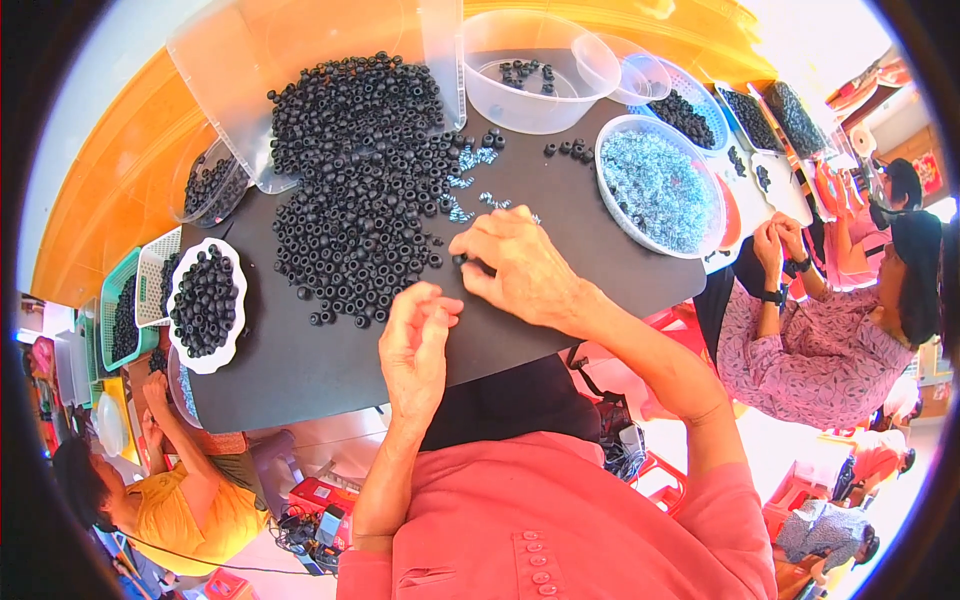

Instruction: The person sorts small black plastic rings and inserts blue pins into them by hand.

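A heap of black round bead-like pieces with holes (pixel 350 200) spreads over the dark table (pixel 560 200) and up into a tipped clear plastic bin (pixel 225 75). At the heap's right edge, my right hand (pixel 525 270) is closed, a black round piece (pixel 460 259) between its thumb and fingers. Close beside it, nearer me, my left hand (pixel 415 350) has its fingers curled in toward the thumb; whatever they may hold is hidden. Small silvery-blue pieces that look like coils (pixel 460 183) lie loose just beyond my right hand.
A white bowl of silvery-blue pieces (pixel 660 190) stands at right, a clear tub with a few black pieces (pixel 530 100) behind. At left sits a scalloped white dish (pixel 236 300) heaped with black pieces. Seated people work at left, in yellow (pixel 190 510), and right, in a patterned shirt (pixel 810 350).
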The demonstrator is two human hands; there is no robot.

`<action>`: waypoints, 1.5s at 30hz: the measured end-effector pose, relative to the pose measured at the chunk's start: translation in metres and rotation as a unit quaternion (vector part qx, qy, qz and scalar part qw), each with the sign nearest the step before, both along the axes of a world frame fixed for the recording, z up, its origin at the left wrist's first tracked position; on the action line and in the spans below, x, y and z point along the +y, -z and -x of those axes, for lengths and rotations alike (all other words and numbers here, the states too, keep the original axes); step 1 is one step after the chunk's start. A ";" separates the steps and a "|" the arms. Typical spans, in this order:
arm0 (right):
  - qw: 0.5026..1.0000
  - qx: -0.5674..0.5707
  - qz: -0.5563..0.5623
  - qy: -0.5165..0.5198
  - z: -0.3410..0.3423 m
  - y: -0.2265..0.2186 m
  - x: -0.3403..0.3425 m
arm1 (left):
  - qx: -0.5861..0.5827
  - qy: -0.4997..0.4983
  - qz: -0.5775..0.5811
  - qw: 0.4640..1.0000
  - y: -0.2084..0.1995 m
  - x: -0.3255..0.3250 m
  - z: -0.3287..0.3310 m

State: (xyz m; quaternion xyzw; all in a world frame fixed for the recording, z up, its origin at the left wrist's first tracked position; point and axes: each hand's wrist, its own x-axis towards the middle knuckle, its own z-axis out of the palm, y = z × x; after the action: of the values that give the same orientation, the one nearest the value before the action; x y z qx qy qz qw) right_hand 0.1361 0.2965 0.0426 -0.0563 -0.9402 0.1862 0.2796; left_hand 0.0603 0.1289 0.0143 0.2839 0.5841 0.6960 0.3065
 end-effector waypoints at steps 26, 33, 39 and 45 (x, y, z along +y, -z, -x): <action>0.986 -0.088 -0.137 0.037 0.017 0.008 0.051 | -0.172 0.050 -0.080 0.981 0.010 0.013 0.004; 0.984 -0.095 -0.143 0.049 0.020 0.005 0.049 | -0.162 0.043 -0.068 0.984 0.009 0.013 0.001; 0.994 0.010 0.103 -0.028 0.008 -0.005 0.029 | -0.170 0.033 -0.078 0.982 0.012 0.013 0.001; 0.997 0.013 0.059 -0.057 -0.007 -0.010 -0.002 | -0.167 0.010 -0.068 0.984 0.012 0.017 -0.001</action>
State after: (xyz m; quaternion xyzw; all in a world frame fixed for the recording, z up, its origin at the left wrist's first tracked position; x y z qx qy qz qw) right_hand 0.1431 0.2943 0.0525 -0.0162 -0.9254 0.2580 0.2770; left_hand 0.0617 0.1460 0.0026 0.1899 0.4737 0.7683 0.3865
